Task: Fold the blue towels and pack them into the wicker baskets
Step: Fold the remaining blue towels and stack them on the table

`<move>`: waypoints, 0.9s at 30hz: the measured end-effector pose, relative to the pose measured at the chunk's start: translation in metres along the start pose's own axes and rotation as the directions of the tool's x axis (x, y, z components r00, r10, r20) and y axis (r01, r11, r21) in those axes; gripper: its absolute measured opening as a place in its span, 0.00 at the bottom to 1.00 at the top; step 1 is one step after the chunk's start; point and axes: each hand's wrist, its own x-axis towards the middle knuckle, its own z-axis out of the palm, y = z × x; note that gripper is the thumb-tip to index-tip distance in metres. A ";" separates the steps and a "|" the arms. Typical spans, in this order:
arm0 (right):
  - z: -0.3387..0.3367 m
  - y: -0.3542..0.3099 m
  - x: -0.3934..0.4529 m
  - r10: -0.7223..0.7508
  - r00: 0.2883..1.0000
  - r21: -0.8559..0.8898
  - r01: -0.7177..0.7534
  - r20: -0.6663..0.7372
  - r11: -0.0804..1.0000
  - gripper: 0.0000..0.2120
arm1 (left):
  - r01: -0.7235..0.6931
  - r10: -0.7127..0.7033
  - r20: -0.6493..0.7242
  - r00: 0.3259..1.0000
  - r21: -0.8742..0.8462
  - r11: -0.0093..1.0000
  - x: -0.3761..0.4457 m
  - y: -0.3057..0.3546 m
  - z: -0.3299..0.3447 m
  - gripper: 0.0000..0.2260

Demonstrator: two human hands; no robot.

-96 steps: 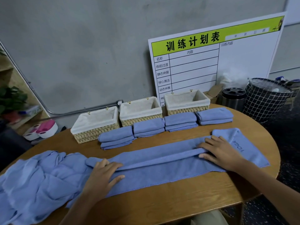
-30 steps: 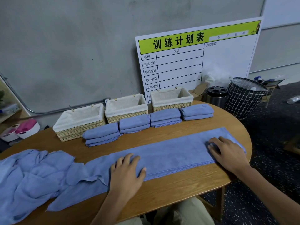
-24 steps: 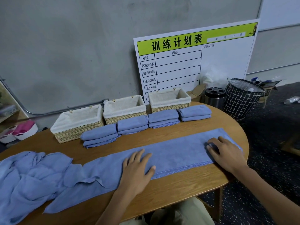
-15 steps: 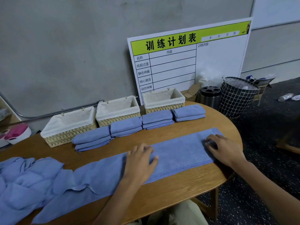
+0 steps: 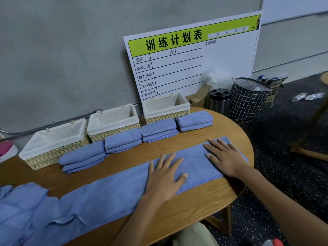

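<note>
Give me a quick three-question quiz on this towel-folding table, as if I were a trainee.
1. How many wicker baskets stand on the table?
2. True or false: a folded towel already lies inside a basket.
3. Both hands rest flat on: A) a folded stack, B) the long towel, C) the middle basket?

Key: 1. Three, the left basket, middle basket, right basket. 2. False. 3. B: left hand and right hand press the long towel.

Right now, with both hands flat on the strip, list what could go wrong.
1. The strip runs left into the loose pile; folding may drag that pile along.
2. Its right end sits at the table rim and may slip off.
3. The left hand and right hand pin only the right part, so creases may stay elsewhere.
</note>
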 end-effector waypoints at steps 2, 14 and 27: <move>-0.001 -0.001 -0.002 0.005 1.000 0.022 -0.005 0.022 1.000 0.35 | 0.009 -0.009 0.023 1.000 0.030 1.000 -0.003 -0.004 0.000 0.30; -0.002 -0.003 -0.003 0.019 0.999 0.004 -0.019 0.031 1.000 0.35 | 0.144 -0.145 0.039 0.989 0.047 0.989 -0.049 -0.047 -0.007 0.36; 0.020 -0.109 -0.009 -0.280 0.960 0.003 0.280 0.022 0.960 0.42 | 0.194 -0.196 0.061 0.979 0.030 0.980 -0.058 -0.060 -0.010 0.37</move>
